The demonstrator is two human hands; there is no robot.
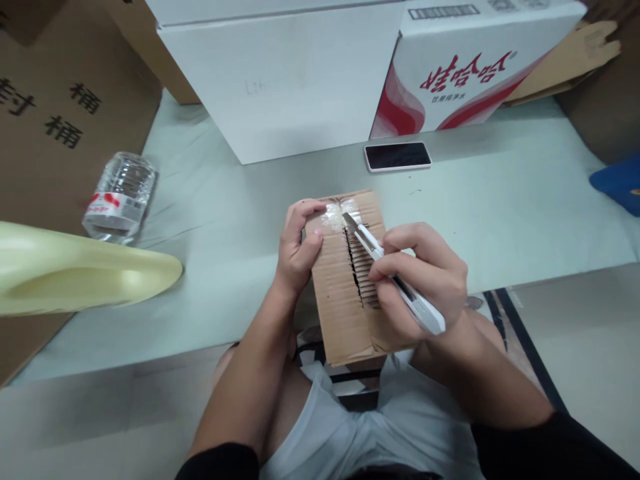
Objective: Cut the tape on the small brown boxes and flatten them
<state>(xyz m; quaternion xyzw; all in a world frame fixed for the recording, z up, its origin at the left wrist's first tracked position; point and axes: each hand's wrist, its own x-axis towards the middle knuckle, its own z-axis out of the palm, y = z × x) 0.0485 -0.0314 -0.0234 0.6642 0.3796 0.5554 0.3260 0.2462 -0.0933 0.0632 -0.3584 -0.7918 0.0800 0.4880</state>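
Observation:
A small brown cardboard box (pixel 340 307) rests on the near edge of the pale table (pixel 500 213), its top seam split open along the middle. My left hand (pixel 296 248) grips the box's far left corner, fingers curled over its edge. My right hand (pixel 425 280) is closed around a white utility knife (pixel 395 277). The blade tip points at a crumpled patch of clear tape (pixel 337 215) at the far end of the seam.
A smartphone (pixel 397 156) lies face up behind the box. A large white carton (pixel 280 80) and a red-and-white printed carton (pixel 465 67) stand at the back. A clear water bottle (pixel 120 197) lies on its side at left, near a cream-coloured curved object (pixel 75 270).

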